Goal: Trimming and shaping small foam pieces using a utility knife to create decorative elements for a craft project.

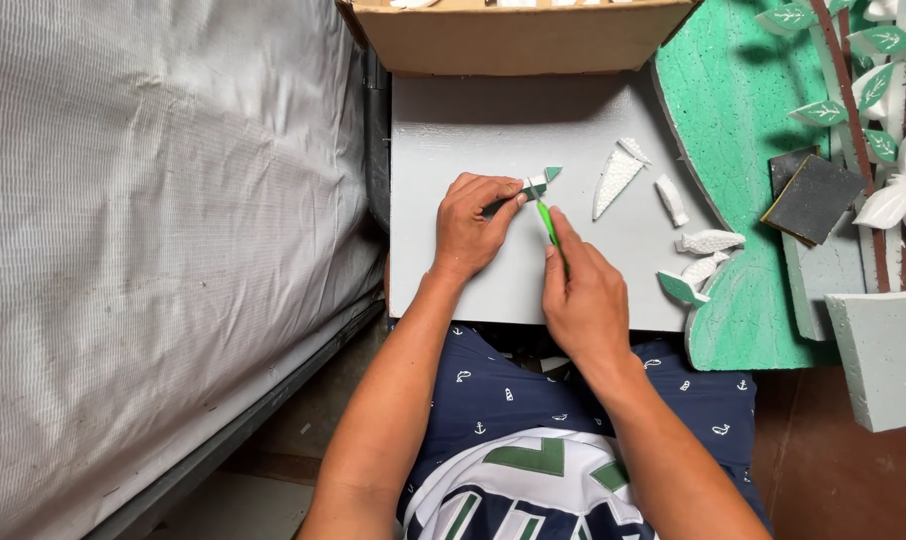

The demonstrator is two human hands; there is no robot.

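Fingertips of the left hand (pixel 470 222) pinch a small green-and-white foam piece (pixel 539 184) flat against a pale grey board (pixel 493 130), the fingers clenched around its dark lower end. The right hand (pixel 585 296) grips a green-handled knife (pixel 550 226) like a pen, its tip set just below the piece.

To the right of the hands, 5 offcuts lie on the board: a white foam wedge (pixel 614 172), a short white strip (pixel 672 200), 2 white leaf shapes (pixel 710 241) stacked close together, and a green-faced leaf (pixel 681 288) at the board's right edge. None lies between the hands and the piece; the way is clear.

The board rests across the person's lap, over dark blue shorts printed with small white anchors (pixel 513 385). A cardboard box (pixel 518 35) sits at the board's far edge, its contents barely visible. On the right, a large green foam panel (pixel 733 90) overlaps the board's corner, and a dark sanding block (pixel 813 198) lies on it. Beyond stands a foam decoration of brown stems, green leaves and white flowers (pixel 878 110), with a grey foam pot (pixel 888 355) at its base. A mattress under grey-white cloth (pixel 153 220) fills the left side, above a reddish-brown floor (pixel 823 470).
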